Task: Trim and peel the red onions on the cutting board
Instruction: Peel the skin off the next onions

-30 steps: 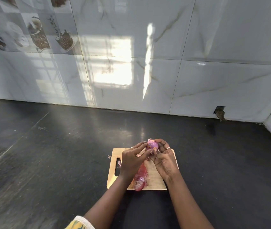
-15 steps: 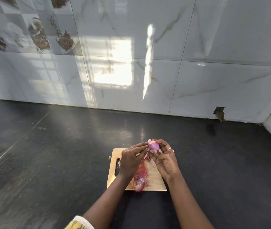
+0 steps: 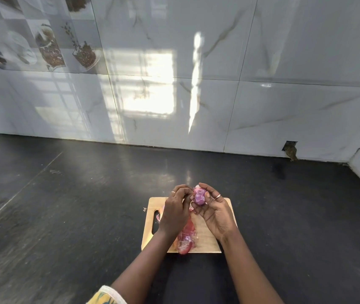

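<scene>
Head view shows the right hand [image 3: 215, 212] cupping a small red onion [image 3: 199, 196] above the far edge of the cutting board [image 3: 207, 234], its skin apparently mostly off. The left hand [image 3: 175, 212] is curled beside it, fingertips pinching at a strip of skin. Loose peels [image 3: 186, 238] lie on the near board; whether more onions remain I cannot tell.
</scene>
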